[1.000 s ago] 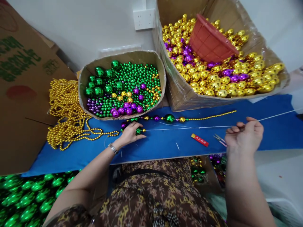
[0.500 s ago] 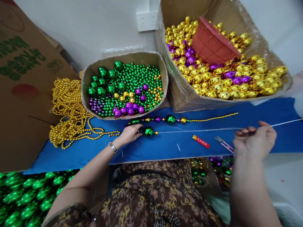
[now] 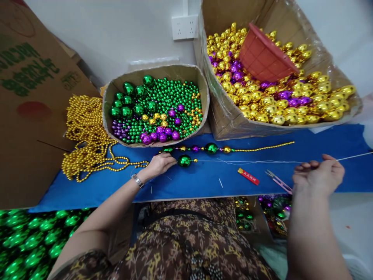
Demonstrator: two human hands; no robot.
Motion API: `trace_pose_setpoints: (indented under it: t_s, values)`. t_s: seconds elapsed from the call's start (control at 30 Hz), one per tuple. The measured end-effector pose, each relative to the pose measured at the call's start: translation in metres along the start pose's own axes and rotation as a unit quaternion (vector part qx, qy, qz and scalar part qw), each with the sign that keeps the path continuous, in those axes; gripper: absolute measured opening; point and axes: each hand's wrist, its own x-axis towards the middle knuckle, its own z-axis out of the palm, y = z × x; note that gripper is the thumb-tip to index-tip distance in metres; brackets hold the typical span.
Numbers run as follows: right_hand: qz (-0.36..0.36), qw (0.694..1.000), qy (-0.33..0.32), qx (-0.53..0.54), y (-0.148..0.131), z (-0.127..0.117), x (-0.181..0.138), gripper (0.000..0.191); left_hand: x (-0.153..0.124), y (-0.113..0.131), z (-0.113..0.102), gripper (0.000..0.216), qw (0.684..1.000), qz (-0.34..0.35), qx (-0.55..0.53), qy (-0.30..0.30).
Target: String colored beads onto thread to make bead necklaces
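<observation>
My left hand, fingers closed, pinches a string of beads just left of a large green bead. A small gold bead sits at that bead's right side. From there a thin white string runs right across the blue cloth. My right hand is curled around the string at the right, which continues past it to the frame edge. Just above lies a bead strand in green, gold and purple, ending in a gold bead chain. Pink-handled thread snips lie left of my right wrist.
Behind the blue cloth stand a box of small beads and a larger carton of gold and purple beads holding a red basket. Gold bead chains lie left. A red-and-yellow packet rests in front.
The view has shifted slightly, moving the scene a little. Both hands keep their hold, and the string stays stretched between them.
</observation>
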Motion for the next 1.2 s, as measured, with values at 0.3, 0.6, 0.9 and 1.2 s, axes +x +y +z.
trace_pose_setpoints:
  t_s: [0.3,0.6,0.9,1.2]
  values:
    - [-0.119,0.988,-0.089,-0.047,0.03,0.008,-0.03,0.012,0.002,0.026,-0.01,0.028,0.988,0.036,-0.09,0.118]
    - [-0.176,0.965,-0.19,-0.046,0.038,0.025,-0.052,0.032,0.004,0.035,-0.007,0.023,0.977,0.036,-0.116,0.176]
    - [-0.177,0.963,-0.196,-0.045,0.03,0.019,-0.062,0.032,-0.003,0.024,-0.015,0.025,0.977,-0.034,0.097,0.189]
    - [-0.171,0.939,-0.299,-0.004,-0.002,0.036,-0.106,0.03,0.044,0.109,0.034,0.038,0.972,0.126,0.195,0.039]
